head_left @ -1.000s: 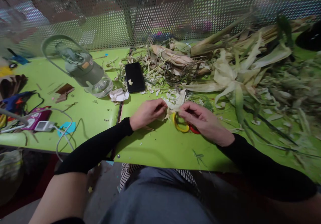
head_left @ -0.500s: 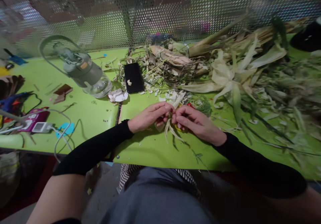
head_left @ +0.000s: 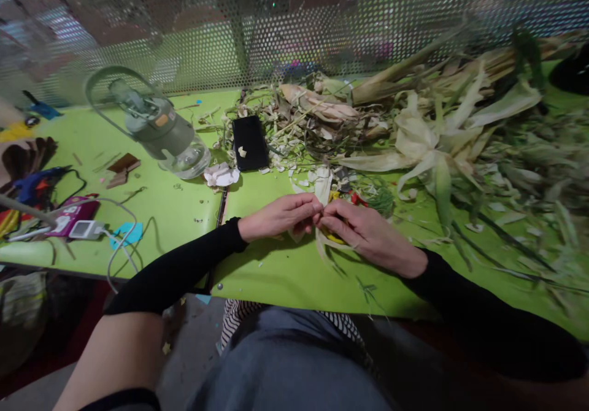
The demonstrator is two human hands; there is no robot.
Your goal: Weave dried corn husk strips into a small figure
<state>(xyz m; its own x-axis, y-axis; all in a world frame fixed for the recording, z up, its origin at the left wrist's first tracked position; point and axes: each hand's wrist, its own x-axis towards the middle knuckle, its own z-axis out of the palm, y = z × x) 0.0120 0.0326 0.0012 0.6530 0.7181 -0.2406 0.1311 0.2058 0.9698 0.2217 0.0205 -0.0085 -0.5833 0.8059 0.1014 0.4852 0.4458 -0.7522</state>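
Observation:
My left hand (head_left: 291, 213) and my right hand (head_left: 356, 227) meet over the green table, fingertips nearly touching. Between them is a pale strip of corn husk (head_left: 323, 185); its upper part rises beyond the fingers and thin ends hang below. Both hands are closed in a pinch on it. The fingers partly hide the place where they grip. Something yellow (head_left: 335, 237) shows under my right hand. Just behind that hand lie a small red piece (head_left: 358, 199) and a tuft of thin green stems (head_left: 381, 197).
A black phone (head_left: 250, 143) and a grey-green water bottle (head_left: 168, 132) stand beyond my left hand. Corn husks (head_left: 421, 141) and scraps cover the back and right. At left are a purple power strip (head_left: 73, 215), cables and a blue glue gun (head_left: 39, 184). Perforated metal mesh (head_left: 276, 37) borders the back.
The husk strip now stands more upright and shows wider above my fingers. My hands have shifted slightly and remain together on it. The whole view has moved a little.

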